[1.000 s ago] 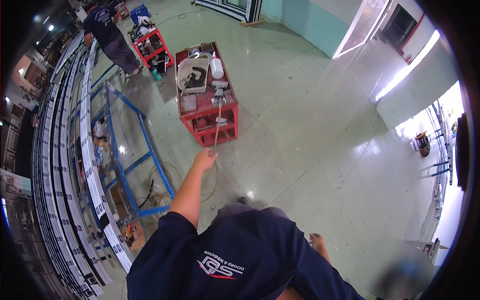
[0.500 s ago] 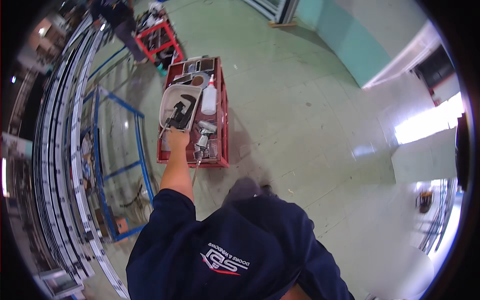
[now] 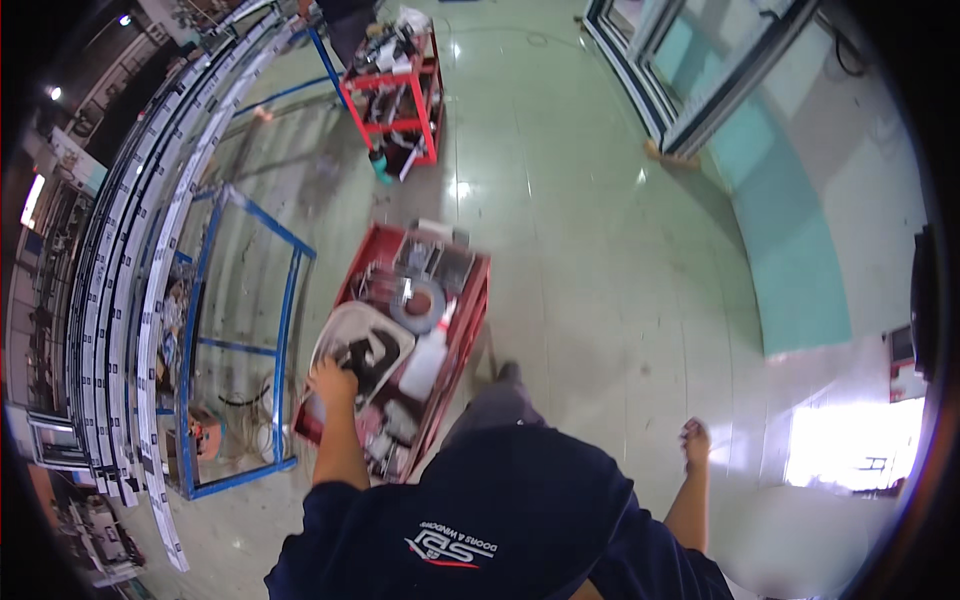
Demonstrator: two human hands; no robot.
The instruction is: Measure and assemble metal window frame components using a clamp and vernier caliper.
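Down at lower left of centre, the left hand (image 3: 333,383) rests on the near end of a red tool cart (image 3: 478,300), fingers curled over the edge of a white-and-black moulded tool (image 3: 362,350) lying on the cart's top tray; whether the fingers are truly closed around it or only pressing on it I cannot tell, since the hand is small and slightly blurred. The tool lies flat, probably set down so for easy pick-up. Just beside it, toward the right edge of the tray, a white squeeze bottle (image 3: 428,362) lies tilted with its nozzle pointing up-frame. Farther up the tray sits a grey roll of tape (image 3: 418,304), then a jumble of dark small parts too blurred to name. The cart's raised rim seems meant to keep loose items from sliding off. The right hand (image 3: 693,441), at lower right, hangs free over the pale green floor (image 3: 600,250), fingers loosely bent, holding nothing, well apart from the cart. Left of the cart stands a blue metal frame rack (image 3: 284,340) with odds and ends on the floor inside it. Beyond that, long white profiles (image 3: 130,270) are stacked lengthwise along the left edge. A second red cart (image 3: 400,90), loaded with clutter, stands at the upper centre.
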